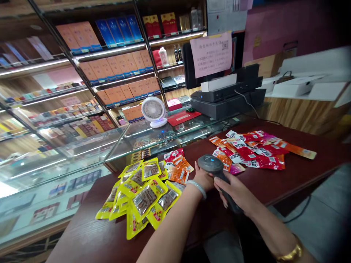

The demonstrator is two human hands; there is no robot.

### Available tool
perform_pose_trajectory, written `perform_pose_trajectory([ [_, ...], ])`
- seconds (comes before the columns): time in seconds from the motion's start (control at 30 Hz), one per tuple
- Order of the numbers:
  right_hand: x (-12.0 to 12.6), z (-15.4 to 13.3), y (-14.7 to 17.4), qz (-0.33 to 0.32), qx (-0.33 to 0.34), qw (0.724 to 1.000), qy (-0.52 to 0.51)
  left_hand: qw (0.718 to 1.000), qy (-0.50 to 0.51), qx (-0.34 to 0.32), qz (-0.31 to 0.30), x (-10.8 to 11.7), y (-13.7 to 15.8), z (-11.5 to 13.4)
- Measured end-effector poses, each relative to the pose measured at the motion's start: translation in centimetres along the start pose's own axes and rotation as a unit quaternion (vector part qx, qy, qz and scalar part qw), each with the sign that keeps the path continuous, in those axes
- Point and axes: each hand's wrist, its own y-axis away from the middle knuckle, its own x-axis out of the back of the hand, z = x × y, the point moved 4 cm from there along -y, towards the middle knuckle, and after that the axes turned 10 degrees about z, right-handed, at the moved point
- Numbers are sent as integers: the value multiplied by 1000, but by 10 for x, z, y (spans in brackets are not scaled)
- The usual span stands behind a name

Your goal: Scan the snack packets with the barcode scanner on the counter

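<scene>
Left of centre, yellow packets (145, 200) look light and slippery, best pinched by a sealed edge. At centre, the left hand (204, 180) is partly hidden, its grip unclear, behind the likely stiff scanner (210, 163), held around its handle (233, 206) by the right hand (242, 191); red packets (270, 162) lie right.

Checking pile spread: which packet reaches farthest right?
The orange packet with a pale end, in the packet pile right of the barcode scanner; its tip lies beyond every other packet's.
</scene>
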Motion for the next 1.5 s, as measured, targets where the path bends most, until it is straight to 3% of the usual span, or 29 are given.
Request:
perform_pose_trajectory([
  [0.2, -13, 8, -2, -54, -6, 998, 15, 990, -94, 53, 86, 50, 43, -64],
  [0.3, -20, 14, -2, -70, -19, 997, 13, 985, -155, 71, 42, 70, 57, -96],
  [0.4, -23, 16, -1, -72, -24, 997, 20, 983, -176, 56, 14, 76, 56, -111],
  [0.47, -23, 16, 2, -76, -21, 996, 34, 984, -167, 54, 13, 76, 53, -115],
  [0.57, -21, 14, 7, -83, -16, 995, 53, 989, -96, 111, 30, 76, 48, -118],
  [0.67, -18, 13, 12, -88, -15, 994, 59, 980, 33, 167, 99, 78, 41, -120],
  [0.73, -16, 12, 15, -91, -15, 994, 64, 956, 122, 205, 173, 79, 36, -122],
  [0.8, -14, 11, 17, -94, -15, 993, 72, 913, 216, 252, 236, 76, 30, -126],
  [0.9, -10, 10, 20, -95, -16, 992, 82, 853, 337, 282, 282, 66, 23, -128],
  [0.97, -7, 11, 21, -95, -18, 992, 86, 835, 373, 279, 294, 61, 20, -126],
  [1.23, -4, 13, 21, -104, -14, 988, 113, 807, 410, 278, 321, 53, 10, -116],
  [1.4, 3, 13, 15, -65, -11, 991, 118, 789, 446, 310, 287, 39, -6, -114],
  [1.5, 10, 12, 13, -41, -9, 992, 122, 773, 479, 322, 265, 24, -22, -96],
])
